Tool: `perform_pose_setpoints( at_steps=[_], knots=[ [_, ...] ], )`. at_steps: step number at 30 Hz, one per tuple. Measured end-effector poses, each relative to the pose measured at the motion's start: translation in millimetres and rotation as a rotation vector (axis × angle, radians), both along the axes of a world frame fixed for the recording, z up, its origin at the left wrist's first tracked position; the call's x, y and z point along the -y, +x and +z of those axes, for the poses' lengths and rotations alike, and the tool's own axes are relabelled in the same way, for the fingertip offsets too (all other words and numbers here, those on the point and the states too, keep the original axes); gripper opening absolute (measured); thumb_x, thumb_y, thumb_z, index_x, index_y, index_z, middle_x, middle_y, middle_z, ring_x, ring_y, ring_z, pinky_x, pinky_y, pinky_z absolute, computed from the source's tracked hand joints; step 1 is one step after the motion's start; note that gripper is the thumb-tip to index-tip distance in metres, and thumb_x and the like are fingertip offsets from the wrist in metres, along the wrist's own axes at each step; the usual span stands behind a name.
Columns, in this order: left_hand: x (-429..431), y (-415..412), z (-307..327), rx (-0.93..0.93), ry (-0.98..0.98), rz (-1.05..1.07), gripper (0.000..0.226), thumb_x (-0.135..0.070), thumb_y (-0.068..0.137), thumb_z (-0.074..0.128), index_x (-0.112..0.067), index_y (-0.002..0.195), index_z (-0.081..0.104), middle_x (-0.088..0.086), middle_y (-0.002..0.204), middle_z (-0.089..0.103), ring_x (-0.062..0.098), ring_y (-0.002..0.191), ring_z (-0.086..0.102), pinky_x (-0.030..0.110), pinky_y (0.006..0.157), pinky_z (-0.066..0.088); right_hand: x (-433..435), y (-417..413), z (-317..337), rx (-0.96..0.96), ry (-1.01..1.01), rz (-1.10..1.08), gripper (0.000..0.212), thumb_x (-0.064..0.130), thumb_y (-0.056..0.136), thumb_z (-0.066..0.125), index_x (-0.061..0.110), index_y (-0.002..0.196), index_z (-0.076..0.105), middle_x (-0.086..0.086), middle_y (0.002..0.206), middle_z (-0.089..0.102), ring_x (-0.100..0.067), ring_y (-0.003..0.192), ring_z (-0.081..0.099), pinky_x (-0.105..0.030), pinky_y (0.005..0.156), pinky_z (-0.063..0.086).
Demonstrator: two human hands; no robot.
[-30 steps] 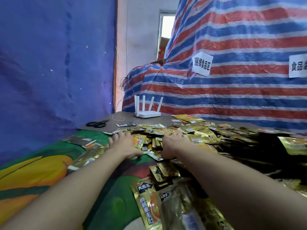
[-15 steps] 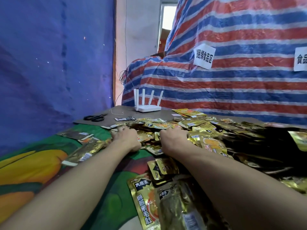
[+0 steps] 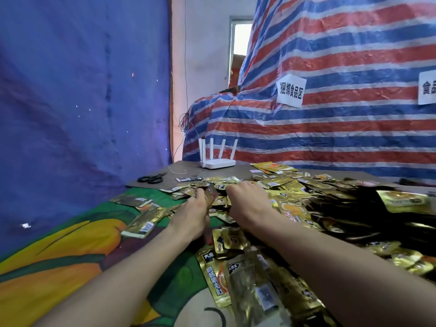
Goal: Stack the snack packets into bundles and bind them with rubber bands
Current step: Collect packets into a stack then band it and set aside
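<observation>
At pile (image 3: 295,208) left edge, left hand (image 3: 192,214) pinches packet (image 3: 211,193); right hand (image 3: 247,201) grip hidden; we square edges before stacking.

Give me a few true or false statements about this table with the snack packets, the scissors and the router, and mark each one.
1. Black scissors lie on the far left part of the table. True.
2. The white router sits among the snack packets. False: it stands beyond them, at the table's far edge.
3. The left hand holds the scissors. False: it pinches a tilted packet; the scissors lie apart.
4. The right hand rests on the snack packets. True.
</observation>
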State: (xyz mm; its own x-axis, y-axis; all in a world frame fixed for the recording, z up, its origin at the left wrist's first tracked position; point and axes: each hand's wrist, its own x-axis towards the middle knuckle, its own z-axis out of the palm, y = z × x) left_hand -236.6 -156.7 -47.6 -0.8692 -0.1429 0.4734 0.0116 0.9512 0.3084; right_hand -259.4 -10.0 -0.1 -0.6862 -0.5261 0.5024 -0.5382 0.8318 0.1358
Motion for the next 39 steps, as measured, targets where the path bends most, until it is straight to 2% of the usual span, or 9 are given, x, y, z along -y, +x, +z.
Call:
perform_pose_setpoints(
  at_steps=[3,10,17,23,25,27,29,33,39],
  knots=[
    [-3.1,20.1,9.4,-0.130,0.235,0.018,0.044,0.000,0.091,0.054,-0.010,0.132,0.040,0.000,0.077,0.052,0.012,0.061,0.050,0.024,0.047,0.031,-2.0,16.5,9.6,-0.010,-0.202,0.076,0.022,0.000,0.087,0.050,0.009,0.103,0.063,-0.015,0.091,0.068,-0.038,0.084,0.064,-0.040,0.061,0.046],
    [-21.2,67.4,24.4,-0.398,0.839,0.138,0.021,0.000,0.097,0.048,-0.016,0.110,0.049,0.004,0.084,0.054,0.013,0.064,0.050,0.021,0.047,0.034,-25.7,54.6,19.2,0.107,-0.598,0.168,0.038,-0.009,0.092,0.048,0.003,0.123,0.066,-0.019,0.101,0.074,-0.033,0.082,0.071,-0.049,0.070,0.061],
    [-56.6,115.0,31.7,-0.366,1.476,0.202,0.021,0.000,0.093,0.050,-0.008,0.074,0.045,0.005,0.071,0.044,0.017,0.060,0.039,0.032,0.052,0.029,-63.4,85.9,19.1,0.112,-0.999,0.131,0.031,0.000,0.094,0.055,0.009,0.119,0.070,0.005,0.089,0.068,0.000,0.072,0.060,-0.005,0.055,0.046],
    [-89.6,137.9,6.8,-0.087,1.376,0.023,0.018,0.000,0.081,0.067,-0.002,0.065,0.060,0.007,0.065,0.057,0.021,0.059,0.052,0.029,0.054,0.038,-84.2,116.1,-9.3,0.310,-1.359,0.044,0.030,0.006,0.096,0.058,0.017,0.123,0.066,0.007,0.097,0.065,-0.004,0.083,0.062,-0.009,0.055,0.049],
    [-100.2,143.9,5.5,-0.051,1.297,-0.094,0.014,0.008,0.075,0.068,-0.006,0.074,0.071,0.003,0.060,0.063,0.012,0.051,0.058,0.020,0.047,0.044,-83.7,125.9,-27.6,0.428,-1.480,0.091,0.027,0.011,0.098,0.059,0.025,0.121,0.062,0.001,0.104,0.066,-0.014,0.092,0.067,-0.028,0.071,0.061],
    [-107.7,144.3,2.4,-0.081,1.223,-0.258,0.046,0.011,0.066,0.068,-0.020,0.099,0.070,0.006,0.071,0.072,0.011,0.064,0.067,0.029,0.061,0.059,-81.7,132.7,-42.0,0.499,-1.551,0.135,0.024,0.016,0.098,0.060,0.030,0.117,0.059,-0.004,0.110,0.068,-0.021,0.098,0.069,-0.042,0.081,0.061],
    [-109.3,140.5,-0.6,-0.103,1.181,-0.353,0.060,0.003,0.058,0.065,-0.028,0.110,0.066,0.008,0.088,0.076,0.025,0.083,0.072,0.047,0.078,0.060,-80.1,136.5,-44.9,0.575,-1.596,0.191,0.023,0.019,0.098,0.061,0.027,0.120,0.061,-0.005,0.107,0.071,-0.018,0.092,0.072,-0.036,0.075,0.062],
    [-103.0,138.7,-5.8,-0.094,1.130,-0.381,0.045,0.001,0.069,0.066,-0.029,0.103,0.066,-0.007,0.079,0.075,0.006,0.070,0.068,0.028,0.065,0.057,-75.0,142.6,-40.1,0.674,-1.580,0.359,0.024,0.017,0.093,0.071,0.030,0.112,0.064,-0.003,0.096,0.076,-0.011,0.083,0.075,-0.022,0.062,0.058],
    [-94.4,143.6,1.4,0.186,1.428,-0.497,0.063,-0.027,0.065,0.077,-0.004,0.122,0.066,0.028,0.119,0.068,0.048,0.114,0.063,0.060,0.099,0.050,-78.6,142.5,-45.2,0.686,-1.423,0.314,0.027,0.011,0.084,0.081,0.025,0.104,0.068,0.000,0.098,0.074,-0.010,0.087,0.073,-0.031,0.072,0.062]
  ],
)
